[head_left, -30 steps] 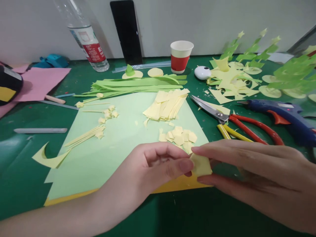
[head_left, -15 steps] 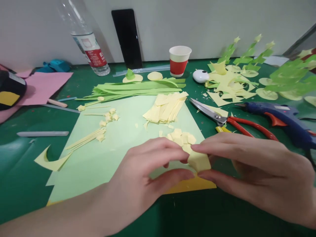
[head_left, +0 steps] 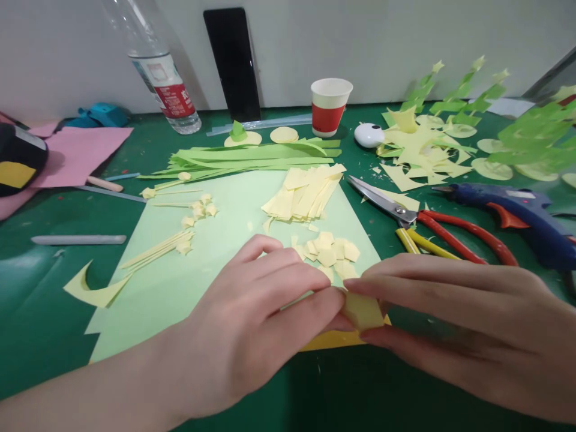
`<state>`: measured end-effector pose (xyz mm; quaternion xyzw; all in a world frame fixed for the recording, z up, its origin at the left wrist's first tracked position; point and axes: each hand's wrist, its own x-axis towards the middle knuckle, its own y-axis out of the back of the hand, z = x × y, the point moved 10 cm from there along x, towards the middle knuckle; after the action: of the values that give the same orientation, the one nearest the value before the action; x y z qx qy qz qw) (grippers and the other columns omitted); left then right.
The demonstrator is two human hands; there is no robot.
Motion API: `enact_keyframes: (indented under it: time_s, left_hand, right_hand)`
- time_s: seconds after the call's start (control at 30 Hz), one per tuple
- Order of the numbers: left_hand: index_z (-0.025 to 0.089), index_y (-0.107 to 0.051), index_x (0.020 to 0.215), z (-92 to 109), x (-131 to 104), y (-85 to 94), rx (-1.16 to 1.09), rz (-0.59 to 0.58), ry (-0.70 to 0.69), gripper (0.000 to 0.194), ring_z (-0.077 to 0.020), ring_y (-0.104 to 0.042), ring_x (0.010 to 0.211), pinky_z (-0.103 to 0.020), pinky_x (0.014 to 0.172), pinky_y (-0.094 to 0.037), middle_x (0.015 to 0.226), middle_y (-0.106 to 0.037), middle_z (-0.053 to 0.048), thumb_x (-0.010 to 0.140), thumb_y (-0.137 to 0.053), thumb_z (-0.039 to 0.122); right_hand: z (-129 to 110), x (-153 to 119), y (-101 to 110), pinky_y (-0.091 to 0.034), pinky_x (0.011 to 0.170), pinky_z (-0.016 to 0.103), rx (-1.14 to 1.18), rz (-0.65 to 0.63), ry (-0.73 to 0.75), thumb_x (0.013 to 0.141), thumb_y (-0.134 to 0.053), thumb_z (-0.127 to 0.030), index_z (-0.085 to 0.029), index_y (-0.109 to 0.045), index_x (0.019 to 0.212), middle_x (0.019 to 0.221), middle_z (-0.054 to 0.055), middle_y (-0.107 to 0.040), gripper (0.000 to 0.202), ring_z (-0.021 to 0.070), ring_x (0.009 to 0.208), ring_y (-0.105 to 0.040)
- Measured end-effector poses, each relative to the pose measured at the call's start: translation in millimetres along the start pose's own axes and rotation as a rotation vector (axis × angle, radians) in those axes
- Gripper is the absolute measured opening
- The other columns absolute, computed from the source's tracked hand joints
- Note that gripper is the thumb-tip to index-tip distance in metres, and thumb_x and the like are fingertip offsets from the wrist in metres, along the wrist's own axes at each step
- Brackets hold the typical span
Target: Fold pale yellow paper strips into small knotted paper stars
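Between my two hands is a small folded yellow paper piece, with flat faces and angled corners. My left hand pinches its left edge, the fingers curled and the thumb mostly hidden behind them. My right hand grips the other side between thumb and fingertips. Just beyond lie several small yellow paper pentagons in a loose pile on light green paper sheets. Farther back is a stack of pale yellow paper strips. To the left, small paper stars on thin stems lie on the sheets.
Red-handled scissors and a blue glue gun lie on the right. Green paper strips, a paper cup, a bottle and a phone are at the back. Yellow scraps and green paper plants stand back right.
My left fingers have closed in over the folded paper, and its thumb has gone from sight. The view has shifted slightly, baring more of the pentagon pile.
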<state>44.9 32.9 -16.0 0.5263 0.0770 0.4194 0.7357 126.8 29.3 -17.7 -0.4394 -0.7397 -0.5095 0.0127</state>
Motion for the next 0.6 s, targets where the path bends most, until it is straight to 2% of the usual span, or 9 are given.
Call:
enact_keyframes:
  time_s: [0.1, 0.37, 0.6]
  left_hand:
    - [0.019, -0.056, 0.072, -1.3, 1.7, -0.4, 0.013, 0.006, 0.026, 0.026, -0.0109, -0.047, 0.059, -0.025, 0.067, -0.038, 0.065, -0.058, 0.004, 0.092, -0.039, 0.017]
    - [0.019, -0.055, 0.07, 2.4, 2.5, -7.1, 0.025, -0.139, -0.035, 0.029, -0.0105, -0.046, 0.056, -0.023, 0.069, -0.039, 0.062, -0.056, 0.004, 0.09, -0.035, 0.011]
    - [0.022, -0.058, 0.074, 2.5, 2.1, -8.1, 0.038, -0.169, -0.026, 0.034, -0.0124, -0.047, 0.058, -0.025, 0.074, -0.041, 0.059, -0.056, 0.003, 0.091, -0.03, 0.01]
  right_hand:
    - [-2.4, -0.8, 0.3, -0.057, 0.059, 0.018, -0.042, 0.009, 0.024, 0.093, -0.04, -0.027, -0.026, -0.055, 0.104, 0.085, 0.003, -0.066, 0.019, 0.0125, 0.067, -0.065]
    - [-0.7, -0.6, -5.7, -0.054, 0.062, 0.01, 0.051, -0.031, -0.005, 0.093, -0.042, -0.025, -0.022, -0.056, 0.105, 0.091, 0.002, -0.066, 0.018, 0.0083, 0.07, -0.065]
    - [-0.4, -2.4, -5.9, -0.055, 0.059, 0.014, 0.052, -0.033, -0.004, 0.094, -0.04, -0.027, -0.024, -0.056, 0.105, 0.089, 0.003, -0.066, 0.02, 0.0099, 0.065, -0.065]
